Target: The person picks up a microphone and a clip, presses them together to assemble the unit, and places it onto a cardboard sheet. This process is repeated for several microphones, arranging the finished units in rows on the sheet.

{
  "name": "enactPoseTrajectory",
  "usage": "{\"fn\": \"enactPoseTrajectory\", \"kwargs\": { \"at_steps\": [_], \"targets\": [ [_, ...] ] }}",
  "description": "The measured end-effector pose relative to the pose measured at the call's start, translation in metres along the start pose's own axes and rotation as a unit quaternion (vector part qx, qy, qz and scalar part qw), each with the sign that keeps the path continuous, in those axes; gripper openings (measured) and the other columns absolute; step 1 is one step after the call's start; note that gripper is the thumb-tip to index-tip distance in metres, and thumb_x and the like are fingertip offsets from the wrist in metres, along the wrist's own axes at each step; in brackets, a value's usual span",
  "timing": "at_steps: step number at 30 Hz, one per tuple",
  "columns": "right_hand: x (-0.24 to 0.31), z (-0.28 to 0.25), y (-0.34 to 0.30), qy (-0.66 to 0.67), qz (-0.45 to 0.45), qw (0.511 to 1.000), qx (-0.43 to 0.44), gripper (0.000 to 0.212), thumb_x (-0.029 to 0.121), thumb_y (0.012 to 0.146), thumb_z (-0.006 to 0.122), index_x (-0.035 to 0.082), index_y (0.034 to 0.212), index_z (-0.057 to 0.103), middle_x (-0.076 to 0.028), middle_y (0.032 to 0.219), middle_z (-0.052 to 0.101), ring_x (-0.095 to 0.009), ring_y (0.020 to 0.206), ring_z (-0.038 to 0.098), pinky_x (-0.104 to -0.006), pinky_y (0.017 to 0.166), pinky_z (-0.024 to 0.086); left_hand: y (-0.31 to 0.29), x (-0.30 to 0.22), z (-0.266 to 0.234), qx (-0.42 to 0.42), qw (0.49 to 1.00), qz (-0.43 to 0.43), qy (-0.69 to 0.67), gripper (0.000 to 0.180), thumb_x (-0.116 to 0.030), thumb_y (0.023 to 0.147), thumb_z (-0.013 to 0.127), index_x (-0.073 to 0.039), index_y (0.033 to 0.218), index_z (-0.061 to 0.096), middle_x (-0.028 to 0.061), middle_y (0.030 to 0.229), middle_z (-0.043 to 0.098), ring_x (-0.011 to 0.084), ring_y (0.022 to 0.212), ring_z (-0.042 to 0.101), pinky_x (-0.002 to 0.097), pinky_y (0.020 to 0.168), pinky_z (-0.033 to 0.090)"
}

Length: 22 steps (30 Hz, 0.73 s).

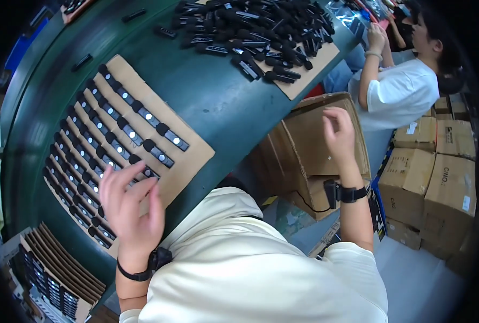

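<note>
Small black microphones with round foam tips lie in several slanting rows on a flat cardboard sheet on the green table. My left hand is over the near edge of this sheet, fingers apart and bent. Its fingertips are close to a microphone at the end of one row; whether they touch it I cannot tell. My right hand is raised in front of an open cardboard box, away from the microphones. Its fingers are loosely curved and apart, with nothing visible in them.
A heap of loose microphones covers another cardboard sheet at the far side. Stray ones lie on the green table. A stack of loaded sheets stands at lower left. Right are a seated co-worker and stacked cartons.
</note>
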State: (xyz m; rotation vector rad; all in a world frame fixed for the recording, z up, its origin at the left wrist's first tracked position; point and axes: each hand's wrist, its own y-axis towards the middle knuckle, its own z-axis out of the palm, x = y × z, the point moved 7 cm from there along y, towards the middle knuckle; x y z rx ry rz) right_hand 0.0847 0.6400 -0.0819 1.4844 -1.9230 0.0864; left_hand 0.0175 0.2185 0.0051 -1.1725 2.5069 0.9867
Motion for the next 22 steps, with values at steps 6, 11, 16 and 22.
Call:
{"fn": "enactPoseTrajectory", "kwargs": {
  "at_steps": [6, 11, 16, 22],
  "targets": [
    [-0.199, -0.074, -0.053, -0.315, 0.220, 0.923, 0.005, 0.033, 0.016, 0.081, 0.073, 0.006, 0.110, 0.062, -0.014, 0.113, 0.061, -0.034, 0.106, 0.059, -0.0418, 0.092, 0.049, -0.004, 0.009, -0.029, -0.061, 0.997, -0.031, 0.033, 0.015, 0.003, 0.077, 0.068, -0.003, 0.091, 0.066, 0.0143, 0.107, 0.067, 0.0335, 0.103, 0.062, 0.0532, 0.104, 0.041],
    [-0.233, -0.077, -0.084, -0.371, 0.361, 0.854, 0.047, 0.043, 0.023, 0.074, 0.081, 0.009, 0.109, 0.060, -0.014, 0.113, 0.062, -0.034, 0.116, 0.054, -0.0440, 0.097, 0.045, -0.013, 0.013, -0.036, -0.090, 0.992, -0.048, 0.069, 0.014, 0.005, 0.077, 0.067, -0.002, 0.090, 0.065, 0.0151, 0.106, 0.068, 0.0331, 0.102, 0.063, 0.0527, 0.104, 0.042],
    [-0.221, -0.072, -0.085, -0.375, 0.371, 0.848, 0.049, 0.041, 0.023, 0.073, 0.083, 0.009, 0.104, 0.059, -0.015, 0.114, 0.061, -0.034, 0.114, 0.055, -0.0439, 0.095, 0.046, -0.013, 0.013, -0.034, -0.074, 0.994, -0.052, 0.064, 0.013, 0.005, 0.081, 0.066, 0.000, 0.093, 0.065, 0.0155, 0.108, 0.068, 0.0328, 0.106, 0.063, 0.0482, 0.106, 0.041],
    [-0.261, -0.074, -0.091, -0.309, 0.407, 0.856, 0.076, 0.042, 0.024, 0.073, 0.083, 0.009, 0.103, 0.058, -0.016, 0.119, 0.060, -0.034, 0.113, 0.056, -0.0423, 0.095, 0.047, -0.014, 0.016, -0.036, -0.085, 0.994, -0.053, 0.044, 0.016, 0.004, 0.078, 0.067, -0.003, 0.093, 0.066, 0.0141, 0.108, 0.068, 0.0339, 0.103, 0.063, 0.0535, 0.105, 0.042]
  ]
}}
